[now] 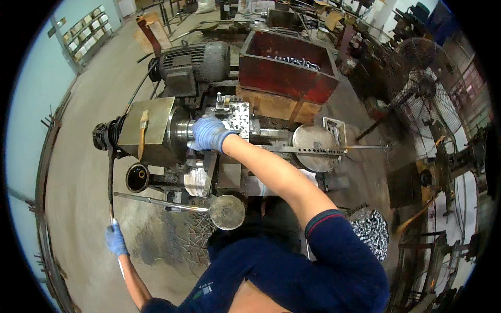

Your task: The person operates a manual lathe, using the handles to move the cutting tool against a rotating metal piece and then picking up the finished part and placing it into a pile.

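Observation:
My left hand [116, 240], in a blue glove, is closed round the lower end of a long dark lever [110, 182] that hangs from the left end of a small lathe. My right hand [210, 133], also gloved in blue, is curled at the front of the lathe's round spindle nose [181, 131]. Its fingertips are hidden behind the glove, and whatever they hold cannot be made out. Right beside it lies the metal slide [239, 116], flecked with shavings and bearing an upright tool post [220, 100]. A brush [143, 130] rests on the headstock cover [156, 116].
Behind the lathe are a motor [195, 62] and a red bin [287, 78] with shiny metal parts. A container of similar parts [371, 235] stands near my right elbow. A round plate [227, 213], a bar [162, 202], a cup [138, 177] and a fan [424, 83] surround the machine.

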{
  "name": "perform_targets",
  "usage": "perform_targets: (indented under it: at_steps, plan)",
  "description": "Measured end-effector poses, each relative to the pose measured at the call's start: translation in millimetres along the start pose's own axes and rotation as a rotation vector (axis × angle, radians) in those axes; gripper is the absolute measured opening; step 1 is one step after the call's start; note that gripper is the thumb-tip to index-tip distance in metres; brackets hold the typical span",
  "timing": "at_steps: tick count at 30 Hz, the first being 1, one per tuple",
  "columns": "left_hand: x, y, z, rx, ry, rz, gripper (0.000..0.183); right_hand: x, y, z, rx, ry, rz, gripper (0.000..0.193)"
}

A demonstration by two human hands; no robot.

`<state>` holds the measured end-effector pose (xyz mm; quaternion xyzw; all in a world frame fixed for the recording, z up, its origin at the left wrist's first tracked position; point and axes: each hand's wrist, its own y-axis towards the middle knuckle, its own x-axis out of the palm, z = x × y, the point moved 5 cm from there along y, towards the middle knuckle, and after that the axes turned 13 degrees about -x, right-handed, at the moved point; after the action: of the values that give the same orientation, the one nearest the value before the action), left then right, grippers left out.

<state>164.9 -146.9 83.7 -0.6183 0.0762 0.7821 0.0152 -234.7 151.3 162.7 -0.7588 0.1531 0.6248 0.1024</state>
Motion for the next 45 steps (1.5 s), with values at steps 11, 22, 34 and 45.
perform_targets:
  at_steps: [11, 22, 34, 45]
  plan:
    - [27, -18, 7, 0.109, -0.159, -0.203, 0.041, -1, -1, 0, 0.005, -0.009, 0.061, 0.046]
    - [36, 15, 44, 0.216, -0.575, -0.539, 0.026, -92, -97, 27, 0.281, -0.068, 0.177, 0.058]
    - [-22, -44, 100, 0.267, -0.502, -0.586, 0.041, -146, -203, 106, 0.439, -0.203, 0.694, 0.057]
    - [40, 3, 69, 0.034, -0.448, -0.603, 0.037, 51, -519, 45, 1.069, 0.188, 0.753, 0.054]
